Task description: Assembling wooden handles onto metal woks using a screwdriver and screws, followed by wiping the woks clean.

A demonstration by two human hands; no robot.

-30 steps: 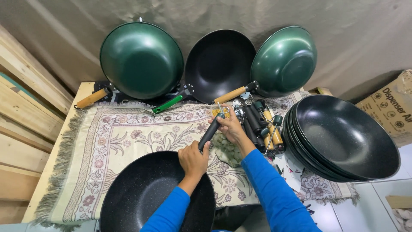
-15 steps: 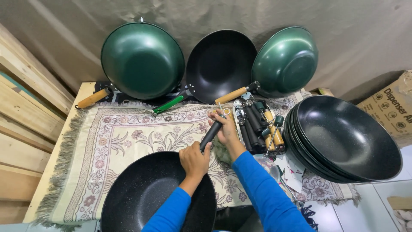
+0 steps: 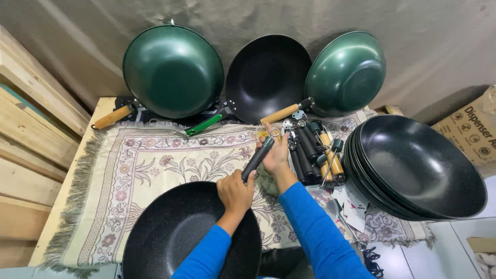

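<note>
Black handle (image 3: 257, 159) sits slanted over the patterned cloth (image 3: 155, 170), just beyond the near black wok (image 3: 175, 232), the left hand (image 3: 235, 192) closed on its near end and the right hand (image 3: 276, 153) pinching its far tip. It looks light, stiff and smooth, best gripped mid-shaft. Three woks (image 3: 268, 72) lean against the far wall, two green, one black; right, one stack of black woks (image 3: 418, 165) beside loose handles (image 3: 315, 155).

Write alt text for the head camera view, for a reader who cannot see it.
Both hands hold a black pan handle at the rim of a black speckled wok: the left hand grips its near end, the right hand its far end. The wok sits on a floral mat, with spare handles and stacked black woks to the right, and two green woks and a black one propped behind.
</note>
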